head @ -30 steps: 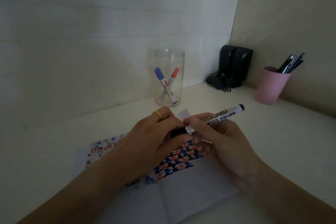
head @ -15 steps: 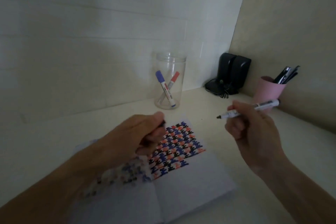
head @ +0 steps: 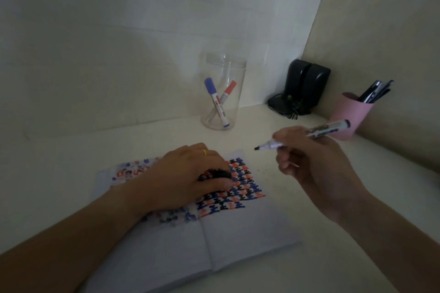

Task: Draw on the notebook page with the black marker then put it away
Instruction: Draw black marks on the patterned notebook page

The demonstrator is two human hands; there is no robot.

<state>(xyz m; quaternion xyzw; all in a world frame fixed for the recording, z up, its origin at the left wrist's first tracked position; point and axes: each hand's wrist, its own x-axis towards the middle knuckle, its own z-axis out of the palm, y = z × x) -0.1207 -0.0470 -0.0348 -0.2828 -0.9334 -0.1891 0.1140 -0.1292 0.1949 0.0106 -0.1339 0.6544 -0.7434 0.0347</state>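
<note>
Head view: black marker (head: 307, 135), uncapped, a pale barrel with dark printed lettering and a black tip, hangs nearly level above the table (head: 119, 145), tip aimed left toward the notebook (head: 228, 228). Right hand (head: 309, 162) has its grip closed round the barrel's middle, tip and tail both sticking out. Left hand (head: 181, 178) lies on the open notebook, curled over a black cap (head: 217, 173), covering part of the red, blue and black pattern. Behind stand a clear jar (head: 223, 93) with two markers and a pink cup (head: 350, 114).
</note>
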